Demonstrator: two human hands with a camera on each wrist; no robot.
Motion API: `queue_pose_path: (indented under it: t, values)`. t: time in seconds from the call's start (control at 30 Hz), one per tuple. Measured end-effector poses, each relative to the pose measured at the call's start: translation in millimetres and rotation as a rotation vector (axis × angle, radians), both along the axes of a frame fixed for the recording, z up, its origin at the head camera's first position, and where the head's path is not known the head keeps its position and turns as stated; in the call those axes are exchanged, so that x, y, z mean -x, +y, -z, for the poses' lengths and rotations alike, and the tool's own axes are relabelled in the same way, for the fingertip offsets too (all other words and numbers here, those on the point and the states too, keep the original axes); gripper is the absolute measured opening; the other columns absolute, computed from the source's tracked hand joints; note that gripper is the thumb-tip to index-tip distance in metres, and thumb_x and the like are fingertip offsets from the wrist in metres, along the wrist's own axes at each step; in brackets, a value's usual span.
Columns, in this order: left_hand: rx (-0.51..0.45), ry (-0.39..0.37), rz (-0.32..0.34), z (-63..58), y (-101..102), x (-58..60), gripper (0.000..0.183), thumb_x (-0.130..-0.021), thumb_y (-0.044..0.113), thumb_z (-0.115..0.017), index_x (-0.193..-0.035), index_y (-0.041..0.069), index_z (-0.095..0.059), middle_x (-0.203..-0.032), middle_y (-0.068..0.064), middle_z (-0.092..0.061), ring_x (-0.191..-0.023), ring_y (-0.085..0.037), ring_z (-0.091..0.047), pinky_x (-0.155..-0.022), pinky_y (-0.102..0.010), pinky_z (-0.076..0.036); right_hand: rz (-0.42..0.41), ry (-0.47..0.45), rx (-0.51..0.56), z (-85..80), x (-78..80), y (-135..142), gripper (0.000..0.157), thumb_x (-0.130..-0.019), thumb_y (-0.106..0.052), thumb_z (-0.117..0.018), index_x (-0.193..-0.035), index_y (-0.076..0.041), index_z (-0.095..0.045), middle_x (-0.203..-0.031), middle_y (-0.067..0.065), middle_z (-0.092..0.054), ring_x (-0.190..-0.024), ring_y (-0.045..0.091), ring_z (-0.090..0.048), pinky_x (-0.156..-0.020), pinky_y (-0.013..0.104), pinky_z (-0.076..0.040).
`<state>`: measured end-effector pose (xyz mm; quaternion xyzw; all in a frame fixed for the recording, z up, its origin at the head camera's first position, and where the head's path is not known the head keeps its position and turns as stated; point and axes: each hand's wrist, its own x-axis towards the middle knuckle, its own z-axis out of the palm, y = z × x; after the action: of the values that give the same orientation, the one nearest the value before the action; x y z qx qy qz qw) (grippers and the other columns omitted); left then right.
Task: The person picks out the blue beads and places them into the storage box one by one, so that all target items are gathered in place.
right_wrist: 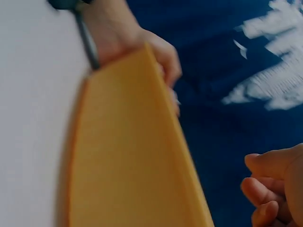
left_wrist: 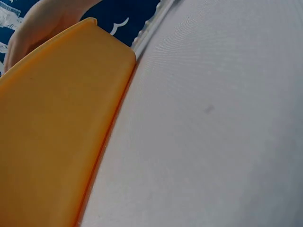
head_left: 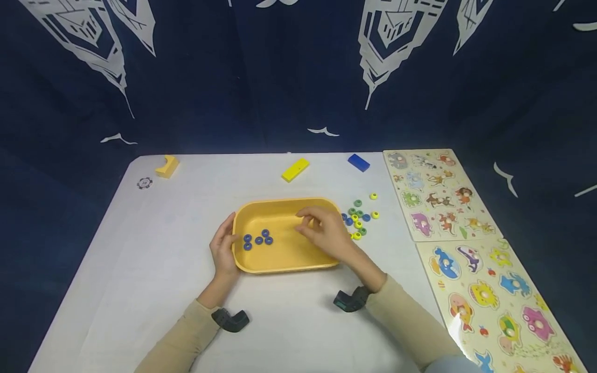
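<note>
A yellow plastic tray [head_left: 289, 264] stands on the white table, with several small blue ring beads [head_left: 265, 233] in its left half. My left hand [head_left: 225, 251] grips the tray's left end, its thumb over the rim. Above the right half of the tray is my right hand [head_left: 324, 230], fingers loosely bent, with a gap between thumb and forefinger and nothing visible in it. The right wrist view shows those bent fingers [right_wrist: 262, 189] beside the tray wall [right_wrist: 128, 142]. Blue, green and yellow beads [head_left: 358, 225] lie loose just right of the tray, some partly hidden by the right hand.
Two animal puzzle boards [head_left: 443, 197] [head_left: 494, 290] line the table's right side. Along the back lie a yellow block [head_left: 295, 170], a blue block [head_left: 358, 162] and a notched pale-yellow block [head_left: 168, 167]. A poker chip [head_left: 144, 183] lies at the back left. A dark patterned curtain [head_left: 261, 77] hangs behind.
</note>
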<state>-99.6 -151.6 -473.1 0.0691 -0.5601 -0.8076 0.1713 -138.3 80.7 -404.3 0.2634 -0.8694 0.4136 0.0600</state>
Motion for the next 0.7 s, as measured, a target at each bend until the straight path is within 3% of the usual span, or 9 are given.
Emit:
queue_pose_path:
  t: [0.13, 0.27, 0.4, 0.5, 0.7]
  values:
    - [-0.004, 0.000, -0.012, -0.8, 2, -0.1, 0.050, -0.077, -0.009, -0.034, -0.124, -0.001, -0.048, -0.126, -0.014, -0.050, -0.118, -0.021, -0.046, -0.099, -0.026, -0.041, 0.184, 0.087, 0.111, 3.3, -1.3, 48, 0.025, -0.076, -0.020, -0.068, -0.097, -0.009, -0.064, -0.071, -0.004, -0.058, -0.051, 0.008, -0.038, -0.042, 0.017, -0.032]
    - [0.006, -0.011, -0.019, -1.3, 2, -0.1, 0.050, -0.077, -0.008, -0.035, -0.124, 0.000, -0.049, -0.126, -0.013, -0.050, -0.118, -0.020, -0.047, -0.097, -0.023, -0.041, 0.326, 0.039, 0.116, 20.8, -2.0, 80, 0.023, -0.077, -0.020, -0.068, -0.097, -0.009, -0.064, -0.069, -0.004, -0.056, -0.052, 0.009, -0.036, -0.041, 0.019, -0.029]
    - [0.010, -0.019, -0.013, -1.6, 2, 0.1, 0.050, -0.077, -0.009, -0.035, -0.124, 0.001, -0.049, -0.127, -0.014, -0.049, -0.119, -0.019, -0.045, -0.098, -0.022, -0.041, 0.352, -0.020, 0.023, 44.7, -0.8, 91, 0.025, -0.075, -0.017, -0.068, -0.098, -0.008, -0.064, -0.067, -0.004, -0.054, -0.053, 0.010, -0.039, -0.041, 0.019, -0.032]
    - [0.002, -0.020, -0.015, -0.7, 1, 0.0, 0.050, -0.077, -0.010, -0.034, -0.124, 0.000, -0.048, -0.126, -0.015, -0.049, -0.119, -0.020, -0.045, -0.098, -0.023, -0.040, 0.353, 0.000, -0.074, 58.6, 1.6, 91, 0.023, -0.074, -0.015, -0.067, -0.096, -0.009, -0.066, -0.065, -0.005, -0.052, -0.051, 0.011, -0.040, -0.042, 0.021, -0.033]
    - [-0.008, -0.007, -0.003, -0.1, 0, 0.8, 0.050, -0.077, -0.010, -0.034, -0.124, 0.001, -0.049, -0.125, -0.015, -0.049, -0.118, -0.022, -0.046, -0.099, -0.027, -0.041, 0.390, 0.044, -0.247, 69.3, 1.9, 84, 0.025, -0.069, -0.020, -0.067, -0.093, -0.012, -0.068, -0.065, -0.005, -0.049, -0.053, 0.009, -0.040, -0.044, 0.021, -0.032]
